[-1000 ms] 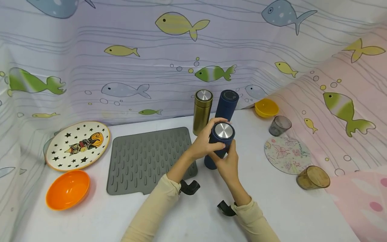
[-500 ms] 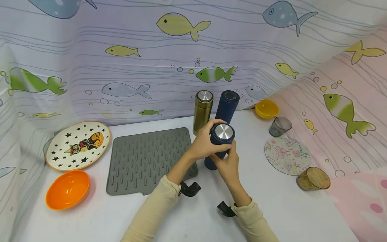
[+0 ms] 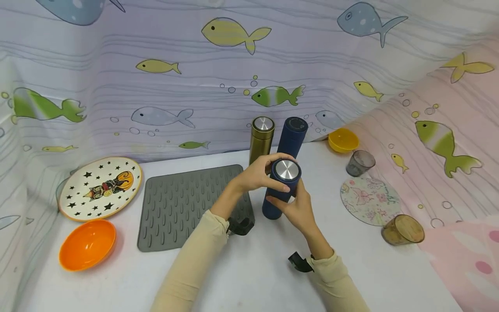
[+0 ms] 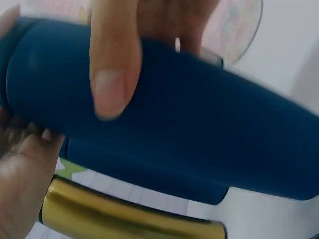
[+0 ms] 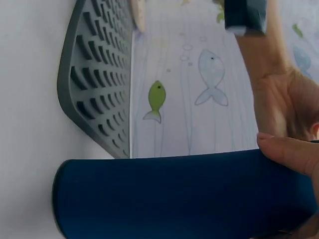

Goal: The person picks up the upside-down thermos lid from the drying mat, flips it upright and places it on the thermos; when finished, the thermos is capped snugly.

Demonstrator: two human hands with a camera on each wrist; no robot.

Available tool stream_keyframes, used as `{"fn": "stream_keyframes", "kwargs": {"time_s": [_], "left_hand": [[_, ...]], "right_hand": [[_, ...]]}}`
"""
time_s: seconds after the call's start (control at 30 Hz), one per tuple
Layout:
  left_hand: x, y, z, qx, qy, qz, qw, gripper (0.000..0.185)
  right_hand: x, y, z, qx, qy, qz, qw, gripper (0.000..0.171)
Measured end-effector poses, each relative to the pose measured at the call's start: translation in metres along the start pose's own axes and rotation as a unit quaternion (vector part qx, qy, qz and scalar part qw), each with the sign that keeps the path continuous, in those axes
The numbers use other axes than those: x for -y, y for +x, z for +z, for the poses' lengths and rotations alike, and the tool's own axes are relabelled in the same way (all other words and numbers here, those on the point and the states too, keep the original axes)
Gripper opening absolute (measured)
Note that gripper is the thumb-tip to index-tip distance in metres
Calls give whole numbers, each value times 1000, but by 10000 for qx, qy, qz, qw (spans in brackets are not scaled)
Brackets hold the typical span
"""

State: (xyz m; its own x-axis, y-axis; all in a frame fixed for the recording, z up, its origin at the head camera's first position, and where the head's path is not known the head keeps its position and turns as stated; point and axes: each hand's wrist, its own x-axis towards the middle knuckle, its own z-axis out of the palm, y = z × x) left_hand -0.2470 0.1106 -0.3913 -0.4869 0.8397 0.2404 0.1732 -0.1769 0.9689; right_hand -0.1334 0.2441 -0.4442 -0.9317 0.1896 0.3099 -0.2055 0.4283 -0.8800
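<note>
A dark blue thermos flask (image 3: 274,207) with a shiny silver-topped lid (image 3: 287,169) stands upright in the head view. My left hand (image 3: 258,174) grips it round the top, thumb across the front and fingers behind. Lower down, my right hand (image 3: 299,211) holds its body from the right, and that thumb (image 4: 113,74) lies across the blue wall in the left wrist view. The right wrist view shows the flask's smooth side (image 5: 164,196). Behind it stand a gold thermos flask (image 3: 262,141) and a second dark blue flask (image 3: 292,138).
A grey ridged mat (image 3: 191,208) lies left of the flasks. Further left are a star-patterned plate (image 3: 83,182) and an orange bowl (image 3: 87,245). To the right sit a yellow bowl (image 3: 343,141), a grey glass (image 3: 360,163), a round floral mat (image 3: 368,201) and an amber glass (image 3: 403,229).
My left wrist has shifted slightly left and up, my right wrist slightly right. The right thumb now lies further across the flask's front. The flask has barely moved.
</note>
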Motion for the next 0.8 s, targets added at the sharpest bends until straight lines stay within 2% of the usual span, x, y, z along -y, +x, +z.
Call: {"fn": "stream_keyframes", "kwargs": {"time_s": [0.07,0.13,0.2,0.3,0.43,0.53,0.67,0.8], "left_hand": [[1,1,-5,186,-109,-107,9997,71],[3,0,-6,146,-61,-109,9998,72],[5,-7,-5,-87,45,-47,9999,74],[8,-24,-6,-621,298,34,9976,75],[6,-55,-11,-1200,608,-69,9909,72],[6,-73,-16,-1424,776,-172,9866,71],[8,-88,-25,-1583,894,-262,9830,72],[11,-92,-36,-1667,914,-294,9813,73]], "right_hand": [[0,3,-1,139,-62,88,9998,87],[-1,6,-4,187,-109,170,9996,84],[-3,11,-10,74,-139,207,9997,82],[-11,26,-28,-384,-197,350,9985,81],[-29,61,-56,-1250,-243,598,9901,82],[-48,87,-72,-1674,-433,747,9821,84],[-74,106,-85,-1809,-692,1037,9756,84],[-84,110,-93,-1743,-775,1231,9739,85]]}}
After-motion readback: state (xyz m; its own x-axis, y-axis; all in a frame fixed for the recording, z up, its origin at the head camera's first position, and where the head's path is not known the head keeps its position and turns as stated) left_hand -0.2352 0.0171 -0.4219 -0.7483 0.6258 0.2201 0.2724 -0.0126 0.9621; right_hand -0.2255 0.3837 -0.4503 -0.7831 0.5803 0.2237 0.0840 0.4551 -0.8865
